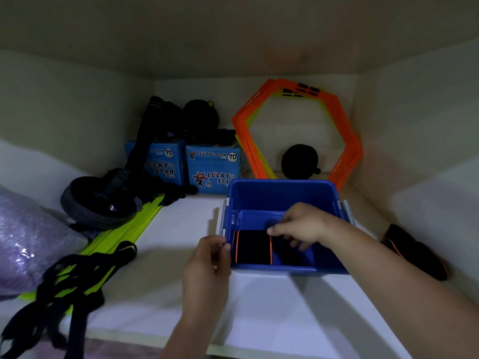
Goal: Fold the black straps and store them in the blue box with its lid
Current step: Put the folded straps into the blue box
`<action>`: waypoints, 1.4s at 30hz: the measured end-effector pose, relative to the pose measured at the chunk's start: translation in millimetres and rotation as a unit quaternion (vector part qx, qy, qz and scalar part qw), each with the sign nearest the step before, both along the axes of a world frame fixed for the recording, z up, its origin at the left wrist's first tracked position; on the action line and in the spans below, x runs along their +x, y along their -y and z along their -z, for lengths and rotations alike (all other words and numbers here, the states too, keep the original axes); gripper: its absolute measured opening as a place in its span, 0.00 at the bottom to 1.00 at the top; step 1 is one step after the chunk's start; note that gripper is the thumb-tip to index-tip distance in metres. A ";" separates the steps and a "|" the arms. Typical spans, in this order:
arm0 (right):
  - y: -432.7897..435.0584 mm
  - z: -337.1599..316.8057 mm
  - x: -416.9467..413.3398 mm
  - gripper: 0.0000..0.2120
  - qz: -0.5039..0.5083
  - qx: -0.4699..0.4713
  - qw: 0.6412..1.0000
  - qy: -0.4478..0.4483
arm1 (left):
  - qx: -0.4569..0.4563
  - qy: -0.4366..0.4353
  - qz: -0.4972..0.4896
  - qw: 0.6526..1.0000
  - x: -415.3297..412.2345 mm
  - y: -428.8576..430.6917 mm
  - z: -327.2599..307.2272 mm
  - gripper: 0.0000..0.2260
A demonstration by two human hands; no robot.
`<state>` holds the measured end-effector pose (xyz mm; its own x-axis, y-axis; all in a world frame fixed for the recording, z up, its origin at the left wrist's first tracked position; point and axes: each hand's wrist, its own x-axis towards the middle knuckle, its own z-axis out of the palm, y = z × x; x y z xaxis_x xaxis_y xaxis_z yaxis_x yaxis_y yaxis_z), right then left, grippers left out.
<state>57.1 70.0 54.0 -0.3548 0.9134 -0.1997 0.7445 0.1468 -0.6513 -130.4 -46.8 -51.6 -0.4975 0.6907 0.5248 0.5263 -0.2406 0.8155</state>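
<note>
Right hand (300, 225) reaches into the blue box (282, 193); its fingertips cover part of the folded black strap (252, 248) inside, so contact cannot be told. Left hand (210, 257) hides the box's near left corner; grip there unclear. Both forearms cut off by the bottom edge. Purple bag (23, 237) cut by the left edge. Tangled black straps (64, 288) near left run out of frame at the bottom. Left Lucky Star carton (160, 161) partly hidden behind a dark handle (134, 156). Dark bundle (414, 251) on the right: motion-blurred, details unreadable. Small print on cartons too fine to read.
</note>
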 end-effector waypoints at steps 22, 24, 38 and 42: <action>5.4 8.7 66.4 0.09 -0.110 0.222 0.969 -0.010 | -0.109 -0.186 -0.069 0.974 -17.1 -59.2 -49.0 0.06; 4.5 8.2 70.0 0.08 -0.078 0.229 0.968 -0.070 | -0.119 -0.214 -0.082 0.966 -15.4 -60.6 -55.9 0.08; 3.7 4.3 182.8 0.16 0.143 0.352 0.922 -0.075 | -0.035 -0.271 0.123 0.954 134.6 -103.7 -115.2 0.09; -1.5 25.7 223.0 0.19 0.215 0.324 0.921 -0.007 | -0.041 -0.293 0.206 0.933 200.2 -121.8 -113.0 0.10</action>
